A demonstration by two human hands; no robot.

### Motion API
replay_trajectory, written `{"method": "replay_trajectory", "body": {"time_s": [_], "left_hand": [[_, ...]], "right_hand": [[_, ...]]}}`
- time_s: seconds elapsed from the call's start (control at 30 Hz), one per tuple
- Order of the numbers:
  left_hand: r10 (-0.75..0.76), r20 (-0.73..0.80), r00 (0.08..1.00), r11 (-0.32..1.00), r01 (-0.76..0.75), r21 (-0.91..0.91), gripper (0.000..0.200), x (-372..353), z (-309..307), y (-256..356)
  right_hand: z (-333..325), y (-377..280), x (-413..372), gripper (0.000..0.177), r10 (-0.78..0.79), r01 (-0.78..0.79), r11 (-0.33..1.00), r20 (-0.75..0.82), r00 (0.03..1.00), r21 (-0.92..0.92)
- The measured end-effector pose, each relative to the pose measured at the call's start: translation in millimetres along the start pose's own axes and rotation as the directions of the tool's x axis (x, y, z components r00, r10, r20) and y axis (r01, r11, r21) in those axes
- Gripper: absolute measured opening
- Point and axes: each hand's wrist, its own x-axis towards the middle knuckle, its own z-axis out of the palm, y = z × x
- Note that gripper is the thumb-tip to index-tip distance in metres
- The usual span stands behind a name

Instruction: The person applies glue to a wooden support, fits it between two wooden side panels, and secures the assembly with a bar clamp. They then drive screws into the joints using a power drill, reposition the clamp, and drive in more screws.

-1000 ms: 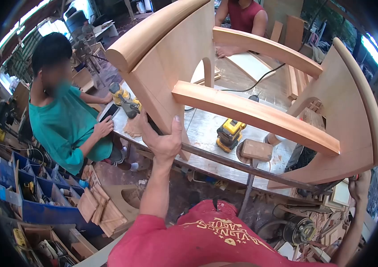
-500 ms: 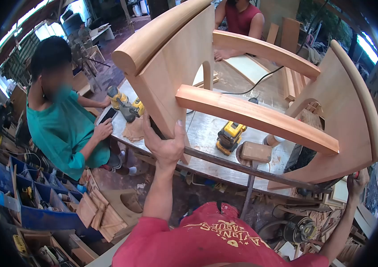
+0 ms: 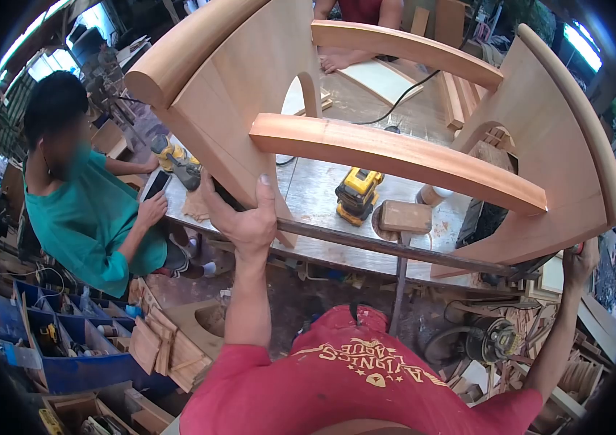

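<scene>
A curved wooden furniture frame [image 3: 395,148] stands on the workbench, with two broad side panels joined by two arched rails. Along its near lower side runs a dark metal bar clamp [image 3: 366,239]. My left hand [image 3: 243,217] is wrapped round the clamp's left end, against the foot of the left panel [image 3: 214,101], thumb pointing up. At the far right, my right hand [image 3: 581,262] is closed on the clamp's other end, by the right panel [image 3: 554,138]; a small red part shows at the fingers. The fingertips of my left hand are hidden behind the clamp and panel.
On the workbench [image 3: 315,196] are a yellow cordless tool [image 3: 359,194] and a wooden block [image 3: 406,216] above a metal bar. A person in a green shirt [image 3: 83,210] holds a phone at left; another person's arm [image 3: 351,58] rests at the back. Blue bins [image 3: 83,366] stand lower left.
The view has shifted, so the frame, bench and tools appear farther left and higher. Both my hands keep their grip on the bar clamp.
</scene>
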Motion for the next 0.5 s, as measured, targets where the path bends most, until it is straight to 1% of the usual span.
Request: {"method": "replay_trajectory", "body": {"time_s": [0.07,0.17,0.23,0.3,0.4,0.47,0.5], "left_hand": [[0.005,-0.004,1.000,1.000,-0.005,0.012,0.073,-0.8,-0.3,0.0],[0.010,-0.010,1.000,1.000,-0.009,0.011,0.072,-0.1,1.2,-0.7],[0.012,-0.012,1.000,1.000,-0.012,0.008,0.072,-0.6,2.4,-1.3],[0.017,-0.016,1.000,1.000,-0.017,0.019,0.072,0.3,2.2,-1.2],[0.034,-0.040,0.999,0.997,-0.031,0.064,0.076,0.9,2.3,-3.5],[0.036,-0.052,0.998,0.999,-0.036,0.016,0.076,2.4,2.4,-4.1],[0.030,-0.050,0.998,0.999,-0.031,-0.015,0.076,1.1,3.1,-4.9]], "right_hand": [[-0.1,23.2,-10.8,0.022,0.022,-0.028,0.998,0.119,0.993,0.048],[-4.9,30.1,-8.0,0.018,-0.068,0.053,0.994,0.169,0.983,0.093],[-10.7,56.9,-11.6,0.017,-0.055,0.025,0.996,0.370,0.927,0.085],[-18.1,50.0,0.5,0.015,-0.045,-0.009,0.993,0.461,0.886,0.114],[-21.9,26.0,16.5,0.014,-0.045,-0.041,0.983,0.456,0.889,0.176],[-25.3,29.3,13.8,0.018,-0.056,-0.026,0.987,0.484,0.873,0.160],[-19.0,24.7,9.2,0.021,-0.033,-0.028,0.986,0.353,0.935,0.165]]}}
